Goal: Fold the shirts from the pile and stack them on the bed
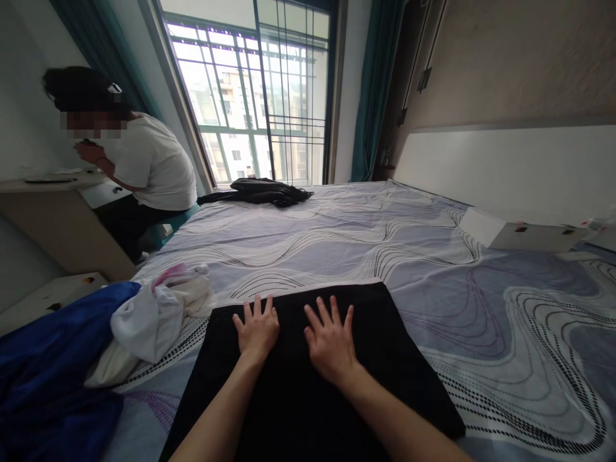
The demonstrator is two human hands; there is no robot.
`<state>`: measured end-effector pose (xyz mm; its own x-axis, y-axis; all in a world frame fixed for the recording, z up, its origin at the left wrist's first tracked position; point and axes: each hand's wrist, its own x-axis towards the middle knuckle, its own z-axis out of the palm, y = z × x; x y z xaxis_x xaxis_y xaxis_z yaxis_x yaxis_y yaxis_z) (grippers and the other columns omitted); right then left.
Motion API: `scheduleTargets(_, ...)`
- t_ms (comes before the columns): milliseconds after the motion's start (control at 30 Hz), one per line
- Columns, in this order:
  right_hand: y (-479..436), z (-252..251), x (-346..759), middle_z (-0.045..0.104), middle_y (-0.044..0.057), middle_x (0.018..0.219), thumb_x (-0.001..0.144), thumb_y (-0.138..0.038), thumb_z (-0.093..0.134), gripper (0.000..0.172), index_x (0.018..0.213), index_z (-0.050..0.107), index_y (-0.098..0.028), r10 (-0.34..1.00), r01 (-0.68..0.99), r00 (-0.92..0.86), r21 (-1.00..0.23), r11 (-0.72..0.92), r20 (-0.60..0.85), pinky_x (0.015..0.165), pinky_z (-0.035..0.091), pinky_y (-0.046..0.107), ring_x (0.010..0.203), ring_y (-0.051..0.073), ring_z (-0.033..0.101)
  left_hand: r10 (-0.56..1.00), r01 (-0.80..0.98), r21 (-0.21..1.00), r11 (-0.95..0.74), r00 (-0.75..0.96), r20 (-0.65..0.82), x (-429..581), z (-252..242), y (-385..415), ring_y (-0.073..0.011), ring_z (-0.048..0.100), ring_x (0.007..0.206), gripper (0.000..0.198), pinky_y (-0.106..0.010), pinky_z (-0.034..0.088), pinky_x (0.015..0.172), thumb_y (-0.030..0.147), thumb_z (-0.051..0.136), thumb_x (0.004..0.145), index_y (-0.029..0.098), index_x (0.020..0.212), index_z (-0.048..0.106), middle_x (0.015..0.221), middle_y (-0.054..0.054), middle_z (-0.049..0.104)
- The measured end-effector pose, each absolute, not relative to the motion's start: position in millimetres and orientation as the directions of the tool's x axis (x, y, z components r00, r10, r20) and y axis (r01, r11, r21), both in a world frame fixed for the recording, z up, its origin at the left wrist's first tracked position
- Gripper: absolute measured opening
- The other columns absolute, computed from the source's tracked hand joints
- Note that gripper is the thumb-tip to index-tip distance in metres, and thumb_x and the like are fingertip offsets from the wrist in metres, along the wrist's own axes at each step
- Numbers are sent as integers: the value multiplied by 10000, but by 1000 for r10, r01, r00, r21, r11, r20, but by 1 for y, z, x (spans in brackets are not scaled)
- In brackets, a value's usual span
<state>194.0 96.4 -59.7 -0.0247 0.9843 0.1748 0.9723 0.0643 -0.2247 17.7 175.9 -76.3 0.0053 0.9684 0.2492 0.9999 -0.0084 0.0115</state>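
A black garment (385,359) lies spread flat on the bed, its far edge almost straight and its sides widening toward me. My left hand (258,327) rests on it near the far edge, palm down with fingers spread. To the right of that, my right hand (331,340) also lies flat on the cloth, fingers apart. Neither hand grips anything. The near end of the garment runs out of view below, partly covered by my forearms. What kind of garment it is I cannot tell.
White crumpled clothes (149,321) and a blue garment (58,359) lie at left. Black clothing (264,191) sits at the far side of the patterned bedsheet (332,253). A white box (524,234) stands by the headboard (510,160). A person (149,157) sits at a desk (62,218).
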Motion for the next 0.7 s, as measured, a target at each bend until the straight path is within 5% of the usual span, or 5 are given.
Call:
scheduleTargets(133, 66, -67, 179, 110, -4, 1668, 976, -643, 290, 650, 1568, 224, -382, 998, 947, -12, -321, 29, 53, 1128, -81, 709, 1524, 346, 37, 988, 998, 47, -47, 39, 149, -11, -69, 179, -339, 309, 1467, 559, -600, 269, 1145, 439, 277, 987, 325, 1528, 353, 1603, -92, 363)
scheduleTargets(333, 64, -70, 283, 59, 9, 1672, 991, -598, 290, 644, 1578, 189, -351, 965, 945, 258, -197, -263, -50, 1133, 11, 715, 1524, 333, 42, 994, 995, 92, 37, -46, 98, -69, -62, 172, -284, 234, 1508, 612, -574, 238, 1173, 487, 251, 977, 269, 1546, 315, 1640, -113, 270)
scheduleTargets(500, 50, -59, 297, 136, 46, 1663, 1032, -461, 224, 575, 1585, 176, -307, 930, 918, 366, -149, -368, -40, 1136, 30, 713, 1521, 328, 102, 967, 964, 155, 217, -234, 100, -31, -49, 123, -469, 208, 1476, 666, -786, 208, 1064, 494, 210, 977, 154, 1530, 354, 1619, -191, 275)
scheduleTargets(633, 10, -62, 230, 126, 35, 1662, 1002, -558, 277, 628, 1571, 265, -291, 975, 958, 216, -206, -200, 58, 1153, -54, 685, 1520, 379, -10, 939, 954, 86, -286, 262, 223, 30, -58, 53, -365, 186, 1512, 562, -670, 210, 1155, 399, 293, 984, 294, 1533, 342, 1631, -69, 290)
scheduleTargets(700, -16, -71, 206, 94, -57, 1660, 977, -630, 296, 624, 1557, 237, -409, 996, 959, -3, -281, 27, 86, 1188, -28, 634, 1529, 328, 2, 935, 950, 64, -307, 288, 208, 39, -69, 27, -358, 220, 1504, 542, -655, 216, 1159, 379, 344, 970, 366, 1512, 362, 1628, -38, 295)
